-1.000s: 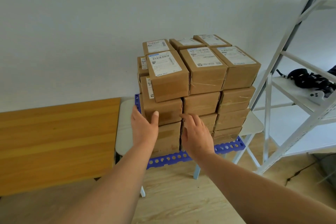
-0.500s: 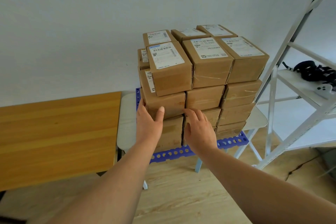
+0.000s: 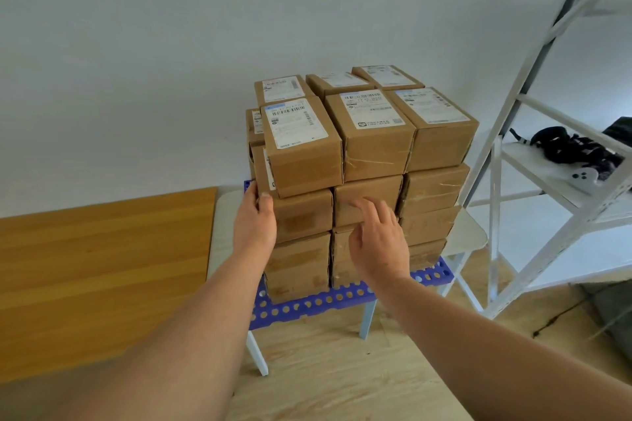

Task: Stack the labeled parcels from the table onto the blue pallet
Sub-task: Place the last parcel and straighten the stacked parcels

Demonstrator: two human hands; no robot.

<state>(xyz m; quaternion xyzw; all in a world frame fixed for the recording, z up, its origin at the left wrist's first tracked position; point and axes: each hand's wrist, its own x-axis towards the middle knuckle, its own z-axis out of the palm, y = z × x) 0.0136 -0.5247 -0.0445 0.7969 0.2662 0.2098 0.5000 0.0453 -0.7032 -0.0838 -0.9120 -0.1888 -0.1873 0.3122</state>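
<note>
Parcel stack (image 3: 359,161) sitting on blue pallet (image 3: 307,304), 4 layers visible, top layer showing 6 labeled boxes, long axes running front-to-back, labels up. Left hand (image 3: 254,219) pressing stack's left front corner, fingers straight. Right hand (image 3: 378,239) hovering at front face, fingers spread, holding nothing.

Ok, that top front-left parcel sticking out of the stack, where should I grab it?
Probably by its two short side faces, coming from the front. The top front-left parcel overhangs the stack's left corner, so its left face is free; the right face sits against its neighbour.

white shelving rack (image 3: 533,133), black straps (image 3: 567,147) – perhaps
</note>
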